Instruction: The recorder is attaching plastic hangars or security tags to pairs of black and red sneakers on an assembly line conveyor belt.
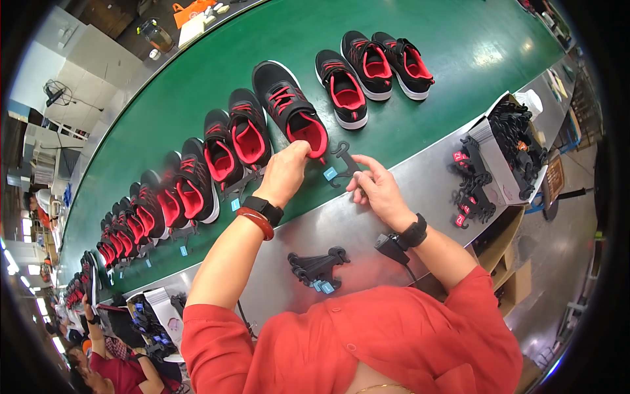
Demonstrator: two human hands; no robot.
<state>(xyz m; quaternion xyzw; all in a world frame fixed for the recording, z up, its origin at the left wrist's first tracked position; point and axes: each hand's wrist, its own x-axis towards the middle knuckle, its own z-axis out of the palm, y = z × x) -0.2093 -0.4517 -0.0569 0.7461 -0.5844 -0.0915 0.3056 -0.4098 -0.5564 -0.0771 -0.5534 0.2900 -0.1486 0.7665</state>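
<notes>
Left hand (287,172) pinched on heel of black mesh sneaker with red lining (293,109), long axis running away. Right hand (373,188) loose-fingered, touching black plastic shoe hanger (344,164) lying between hands, nearer right.

Three black-and-red shoes (367,69) sit grouped at the green belt's (459,46) far end; two cardboard boxes (505,154) hold black hangers.

Single head-worn fisheye view, looking steeply down from above at near steel bench (420,190) and green conveyor belt (420,39) beyond; edges bend toward rim.
</notes>
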